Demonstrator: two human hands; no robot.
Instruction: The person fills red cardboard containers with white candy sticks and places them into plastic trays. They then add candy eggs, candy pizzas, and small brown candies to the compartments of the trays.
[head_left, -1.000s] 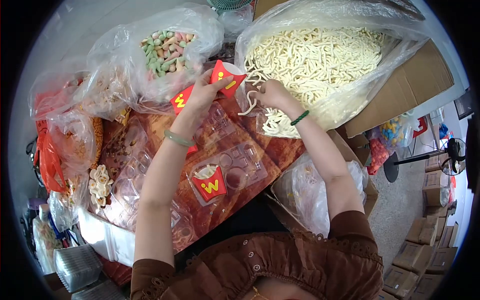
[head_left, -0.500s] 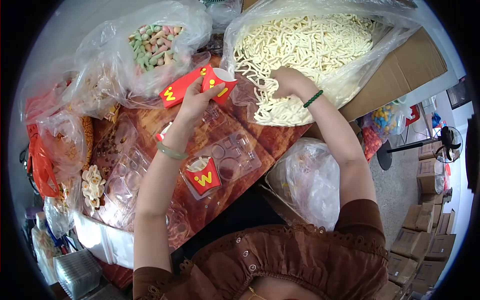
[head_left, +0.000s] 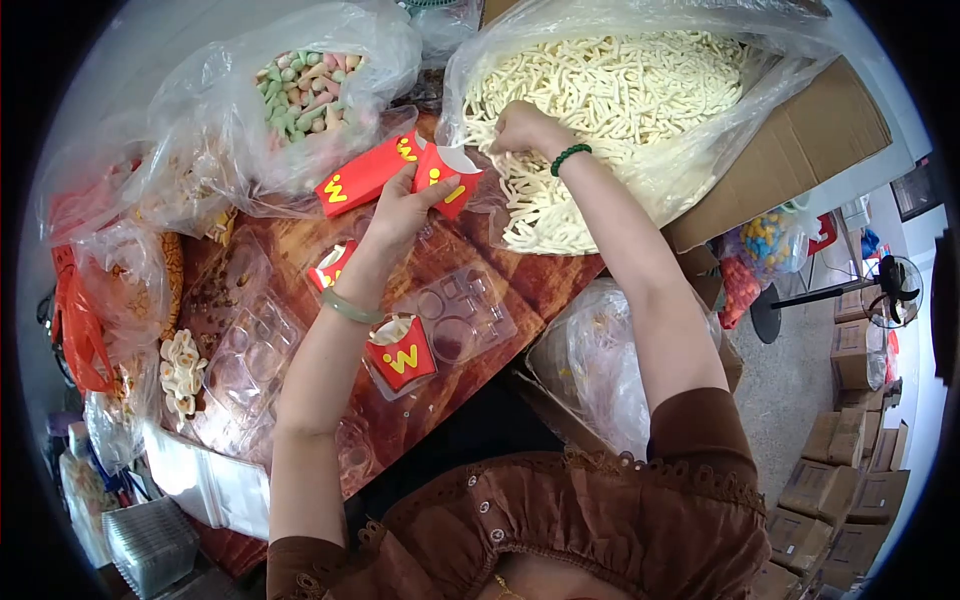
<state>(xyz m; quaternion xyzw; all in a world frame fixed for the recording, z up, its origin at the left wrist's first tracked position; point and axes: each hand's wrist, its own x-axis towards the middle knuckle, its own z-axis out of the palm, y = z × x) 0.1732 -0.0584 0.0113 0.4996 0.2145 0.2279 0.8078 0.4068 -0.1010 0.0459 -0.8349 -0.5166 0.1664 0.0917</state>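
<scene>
My left hand [head_left: 403, 205] grips a red fry carton [head_left: 450, 180] with a yellow mark, its open top facing up and right. Behind it lie flat red cartons [head_left: 370, 172]. At the left edge of a pile of pale fry-shaped sticks [head_left: 620, 90], my right hand [head_left: 528, 130] is closed, fingertips pinched together; what they hold is hidden. Below my left wrist, a filled fry carton [head_left: 401, 352] rests in a clear plastic tray [head_left: 465, 320]. Another red carton [head_left: 333, 262] with pale contents is partly covered by my left forearm.
The sticks spill from a clear bag in a cardboard box [head_left: 800, 140]. A bag of pastel cone-shaped pieces [head_left: 310, 95] stands at back left. More clear trays [head_left: 250, 350] and cream-coloured pieces [head_left: 182, 372] lie left. A plastic-lined box [head_left: 600, 370] sits below the table's right edge.
My right hand has moved left and slightly up across the sticks, its fingers still closed. My left hand keeps the carton almost in place, with the forearm shifted slightly right.
</scene>
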